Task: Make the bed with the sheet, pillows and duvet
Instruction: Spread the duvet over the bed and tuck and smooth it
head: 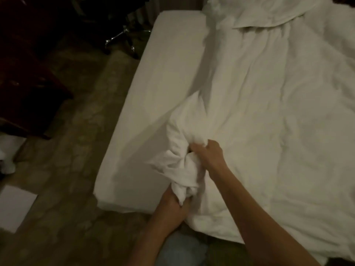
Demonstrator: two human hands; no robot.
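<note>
Duvet (pixel 269 112), bunched at its near left corner and gripped there by both hands. Left hand (pixel 172 206) clamped low on the twisted end; right hand (pixel 208 152) clenched just above on the same wad. Probably gathered so as to tug that corner out toward the bare strip of sheet (pixel 163 83) on the left. Pillow (pixel 269 10) crumpled at the far end. Carpet (pixel 67 169) beside the bed.
</note>
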